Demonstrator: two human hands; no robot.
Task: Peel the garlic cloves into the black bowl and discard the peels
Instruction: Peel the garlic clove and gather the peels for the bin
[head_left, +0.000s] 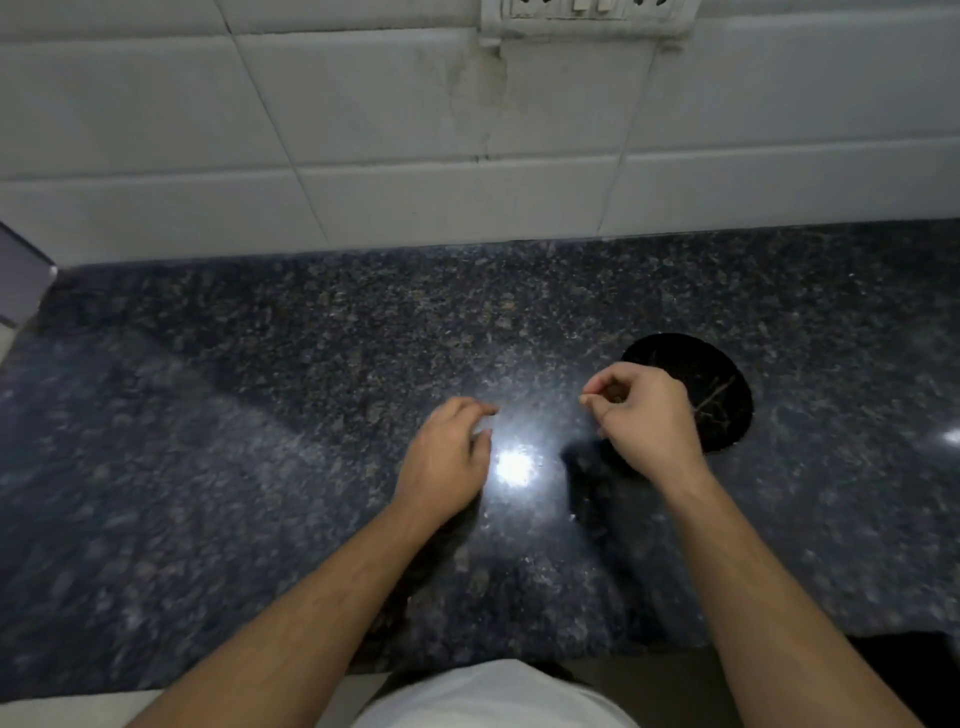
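From the head view, a dark speckled stone surface runs from the near edge up to a wall of white tiles, with a switch plate cut off at the top edge of the frame. A bright glare of light sits on the stone between the two hands.

The black bowl stands on the surface to the right of centre, partly covered on its left side by the right hand. Its inside is dark with a few thin pale streaks. What these are cannot be told, and no garlic cloves or peels can be made out anywhere in the frame.

The right hand hangs over the bowl's left rim with its fingers curled in tight, thumb and fingertips drawn together as if pinching. Whether something small sits in that pinch is too blurred to tell.

The left hand is low over the surface just left of the glare, well apart from the bowl. Its fingers are loosely bent and pointing right, and nothing can be seen in them.

Both bare forearms reach in from the bottom edge, with a white garment between them. A grey object shows at the far left edge.
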